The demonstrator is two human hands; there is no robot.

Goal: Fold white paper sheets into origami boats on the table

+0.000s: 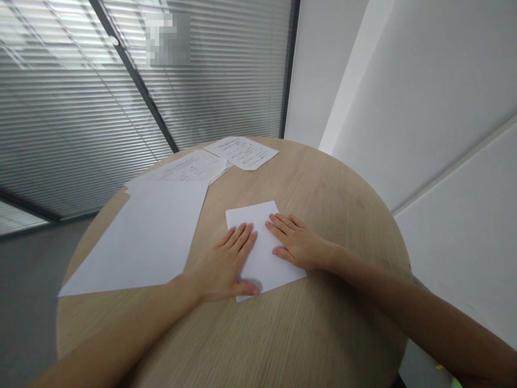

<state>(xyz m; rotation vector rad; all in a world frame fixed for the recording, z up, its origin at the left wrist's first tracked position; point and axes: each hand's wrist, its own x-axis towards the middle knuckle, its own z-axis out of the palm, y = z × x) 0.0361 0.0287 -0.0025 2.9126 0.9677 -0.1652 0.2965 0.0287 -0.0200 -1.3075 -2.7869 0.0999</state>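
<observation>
A smooth white wall (pixel 428 108) stands past the right edge of the tabletop. Blinds (pixel 226 81) with lots of thin, straight slats hang past the far left edge, with dark bars between them. The tabletop (pixel 335 178) is round and looks like pale wood, with fine lines running over it. Near its left edge lies a big white sheet (pixel 149 237), flat and plain, with pointy corners. Its far side lies over some printed pages (pixel 186 168), which have small gray marks. Another printed page (pixel 244 153) lies by the far edge of the tabletop, touching that pile.

The small paper (pixel 262 258) is in the middle of the tabletop, right of the big sheet. It is white and flat, with straight sides. The left hand (pixel 226 264) rests on its left side, fingers a little apart and thumb by the near edge. The right hand (pixel 301 242) rests on its right side, fingers stretched out. Both hands are flat and wide, not pinching anything. They hide parts of the small paper, and the left wrist (pixel 188 285) covers the big sheet's near right corner.
</observation>
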